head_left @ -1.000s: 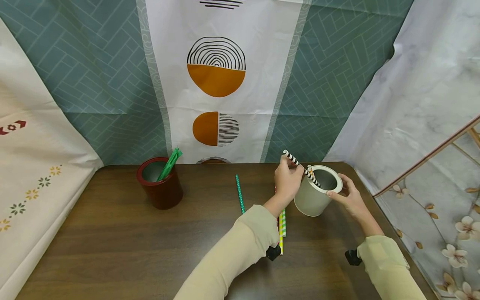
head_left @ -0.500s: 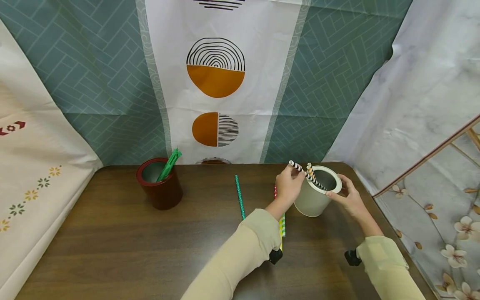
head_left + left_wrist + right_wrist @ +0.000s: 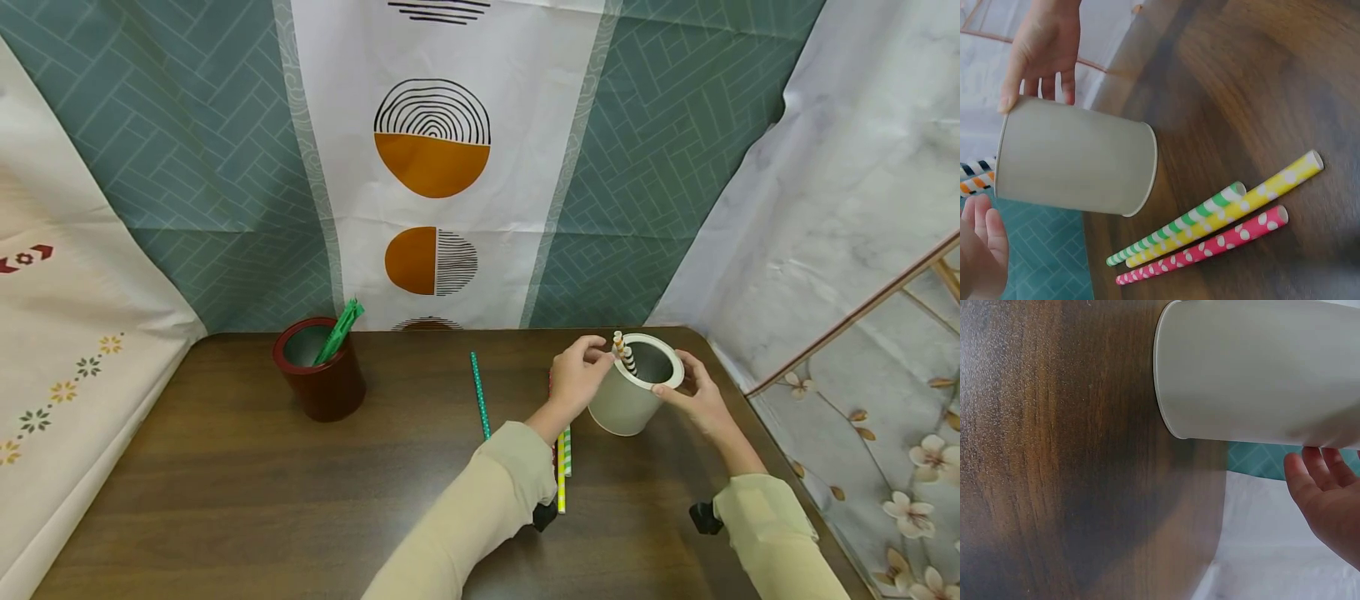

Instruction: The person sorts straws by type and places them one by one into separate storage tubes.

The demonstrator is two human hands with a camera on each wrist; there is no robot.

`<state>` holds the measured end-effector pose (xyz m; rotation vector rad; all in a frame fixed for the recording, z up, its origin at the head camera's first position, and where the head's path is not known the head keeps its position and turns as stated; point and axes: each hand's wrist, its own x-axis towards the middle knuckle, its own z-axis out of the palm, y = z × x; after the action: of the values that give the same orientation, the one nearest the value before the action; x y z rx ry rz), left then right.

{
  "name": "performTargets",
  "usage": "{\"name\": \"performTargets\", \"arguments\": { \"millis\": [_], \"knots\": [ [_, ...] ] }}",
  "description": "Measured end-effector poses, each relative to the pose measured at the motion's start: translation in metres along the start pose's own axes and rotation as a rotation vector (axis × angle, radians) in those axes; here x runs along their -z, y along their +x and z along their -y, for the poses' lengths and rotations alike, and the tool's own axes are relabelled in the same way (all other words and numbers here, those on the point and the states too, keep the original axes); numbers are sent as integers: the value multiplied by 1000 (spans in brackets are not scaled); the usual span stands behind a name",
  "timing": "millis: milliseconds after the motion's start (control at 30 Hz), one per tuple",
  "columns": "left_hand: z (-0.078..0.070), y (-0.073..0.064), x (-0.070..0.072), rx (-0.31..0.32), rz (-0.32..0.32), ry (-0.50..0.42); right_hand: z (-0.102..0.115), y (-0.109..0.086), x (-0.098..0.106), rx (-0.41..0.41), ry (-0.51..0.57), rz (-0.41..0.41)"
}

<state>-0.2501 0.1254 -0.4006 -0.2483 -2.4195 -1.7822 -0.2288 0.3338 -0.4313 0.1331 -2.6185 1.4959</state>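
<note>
A grey-white canister (image 3: 626, 404) with a pale rim stands upright at the table's right side. My right hand (image 3: 701, 396) holds it by the far right, thumb at the rim and fingers round the wall. Inside lean a black-and-white striped paper straw (image 3: 629, 362) and an orange-and-white one (image 3: 618, 342), their ends poking up at the left of the mouth. My left hand (image 3: 577, 379) is beside that rim, fingertips near the straws and nothing between them. In the left wrist view its fingers (image 3: 996, 240) are loosely bent.
Green-striped (image 3: 1179, 224), yellow dotted (image 3: 1229, 211) and pink-red dotted (image 3: 1210, 247) straws lie below my left arm. A teal dotted straw (image 3: 480, 396) lies mid-table. At left stands a dark red canister (image 3: 330, 392) with a green bundle (image 3: 339, 332) inside. Fabric hangs behind the table.
The black-and-white straw has slid down into the grey-white canister, and my left hand has let go of it. My right hand keeps its hold on the canister.
</note>
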Motion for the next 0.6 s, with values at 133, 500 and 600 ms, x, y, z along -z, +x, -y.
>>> {"name": "performTargets", "arguments": {
  "millis": [133,500,600],
  "knots": [
    [4,3,7,-1,12,49,0,0,0,4,0,-2],
    [25,12,35,-19,22,94,3,-1,1,-16,-13,1],
    [34,12,43,-21,18,109,3,-1,1,-20,-10,3]
  ]
}}
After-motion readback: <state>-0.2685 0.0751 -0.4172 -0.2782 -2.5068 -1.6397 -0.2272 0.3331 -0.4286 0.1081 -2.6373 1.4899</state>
